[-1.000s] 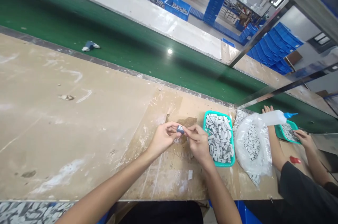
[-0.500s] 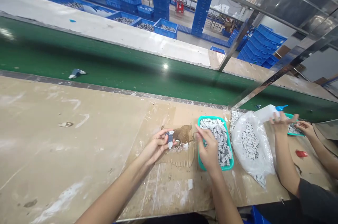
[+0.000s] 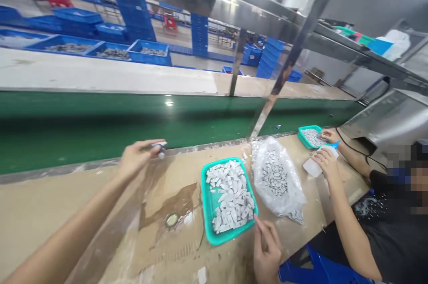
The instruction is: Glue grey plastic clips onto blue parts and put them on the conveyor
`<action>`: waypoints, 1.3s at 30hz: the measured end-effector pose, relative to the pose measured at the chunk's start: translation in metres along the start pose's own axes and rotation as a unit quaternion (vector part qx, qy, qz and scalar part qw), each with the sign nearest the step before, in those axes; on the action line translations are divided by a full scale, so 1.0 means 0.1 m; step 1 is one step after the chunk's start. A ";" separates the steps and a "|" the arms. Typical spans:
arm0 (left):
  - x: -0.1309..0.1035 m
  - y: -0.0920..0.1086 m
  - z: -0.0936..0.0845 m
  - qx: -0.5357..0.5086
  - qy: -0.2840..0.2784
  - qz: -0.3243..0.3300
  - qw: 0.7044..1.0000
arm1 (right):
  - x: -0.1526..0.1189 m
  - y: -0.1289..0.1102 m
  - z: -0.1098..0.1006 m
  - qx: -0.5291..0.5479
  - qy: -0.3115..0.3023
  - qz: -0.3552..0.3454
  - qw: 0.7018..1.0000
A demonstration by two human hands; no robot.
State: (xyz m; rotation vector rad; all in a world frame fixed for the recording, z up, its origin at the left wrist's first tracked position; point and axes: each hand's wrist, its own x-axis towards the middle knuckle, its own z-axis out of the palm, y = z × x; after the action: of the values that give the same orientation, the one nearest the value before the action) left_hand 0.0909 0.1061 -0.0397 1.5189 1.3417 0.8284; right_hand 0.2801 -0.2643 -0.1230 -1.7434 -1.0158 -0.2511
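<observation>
My left hand (image 3: 135,157) is closed, pinching a small dark and white plastic part (image 3: 161,148) at the near edge of the green conveyor belt (image 3: 100,134). Part of the piece is hidden by the fingers. My right hand (image 3: 267,248) is at the lower right corner of a green basket (image 3: 207,226) filled with small pale grey parts (image 3: 232,195). Its thumb and fingers are pressed together close to the rim; whether they grip the rim or a small part I cannot make out. Left of the basket lies a stained cardboard sheet (image 3: 157,248) with a round metallic piece (image 3: 172,220) on it.
A clear plastic bag (image 3: 294,192) of small parts lies right of the basket. Beyond it, a co-worker's hand (image 3: 326,161) holds a white bottle (image 3: 313,168); their other hand is at another green basket (image 3: 302,140). A metal post (image 3: 272,96) rises at the belt's edge.
The view has turned to the right. My left hand has moved from above the cardboard out to the belt's edge with the part. My right hand has drawn back to the basket's near right corner.
</observation>
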 end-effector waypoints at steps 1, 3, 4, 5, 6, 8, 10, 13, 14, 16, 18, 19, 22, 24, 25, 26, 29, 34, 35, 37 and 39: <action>0.23 0.07 0.01 0.067 0.026 0.000 0.997 | -0.05 0.06 -0.05 -0.012 0.022 0.006 1.000; 0.60 0.16 0.06 0.189 0.079 -0.020 0.979 | -0.12 0.16 -0.10 -0.025 0.060 0.051 0.997; 0.72 0.17 0.09 0.228 0.091 -0.027 0.969 | -0.13 0.19 -0.10 -0.026 0.076 0.085 0.993; 0.80 0.17 0.12 0.256 0.101 -0.034 0.961 | -0.13 0.22 -0.10 -0.021 0.085 0.119 0.989; 0.85 0.16 0.15 0.276 0.105 -0.037 0.955 | -0.12 0.24 -0.09 -0.013 0.092 0.146 0.985; 0.90 0.10 0.20 0.307 0.101 -0.018 0.946 | -0.07 0.27 -0.06 0.008 0.098 0.180 0.979; 0.91 0.03 0.23 0.353 0.096 0.027 0.930 | -0.01 0.30 -0.04 0.026 0.106 0.196 0.974; 0.91 -0.05 0.23 0.397 0.083 0.065 0.912 | 0.02 0.32 -0.02 0.036 0.108 0.206 0.972; 0.91 -0.07 0.21 0.404 0.077 0.059 0.910 | 0.02 0.33 -0.01 0.038 0.106 0.206 0.972; 0.91 -0.08 0.18 0.413 0.065 0.030 0.908 | 0.01 0.33 0.00 0.043 0.105 0.204 0.972; 0.91 -0.07 0.14 0.421 0.064 0.005 0.905 | 0.01 0.34 0.01 0.044 0.104 0.202 0.973; 0.91 -0.07 0.11 0.422 0.067 -0.001 0.904 | 0.00 0.34 0.01 0.044 0.100 0.204 0.973; 0.90 -0.07 0.03 0.402 0.068 0.013 0.913 | 0.00 0.31 -0.03 0.043 0.079 0.224 0.970; 0.88 -0.10 0.00 0.387 0.073 0.021 0.919 | 0.00 0.27 -0.08 0.044 0.069 0.234 0.969; 0.86 -0.11 -0.01 0.381 0.080 0.025 0.921 | 0.01 0.24 -0.10 0.043 0.069 0.235 0.969; 0.83 -0.13 -0.01 0.373 0.089 0.032 0.923 | 0.03 0.20 -0.11 0.042 0.071 0.231 0.969; 0.70 -0.18 0.04 0.346 0.100 0.061 0.931 | 0.20 0.02 -0.10 0.051 0.057 0.195 0.978; 0.16 -0.24 0.09 0.331 0.062 0.097 0.937 | 0.73 -0.30 0.24 0.025 -0.135 0.093 0.986; 0.01 -0.25 0.06 0.322 0.055 0.098 0.940 | 0.83 -0.34 0.35 -0.010 -0.164 0.078 0.983; -0.31 -0.30 -0.03 0.300 0.050 0.087 0.949 | 0.97 -0.36 0.55 -0.059 -0.204 0.062 0.975; -0.60 -0.36 -0.16 0.283 0.062 0.057 0.955 | 1.05 -0.32 0.72 -0.070 -0.214 0.059 0.972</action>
State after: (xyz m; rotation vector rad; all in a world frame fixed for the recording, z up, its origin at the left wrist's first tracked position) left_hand 0.0521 0.0497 -0.0629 2.0273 1.6925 0.6435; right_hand 0.3003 -0.1468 -0.0691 -2.0295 -1.2174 0.1418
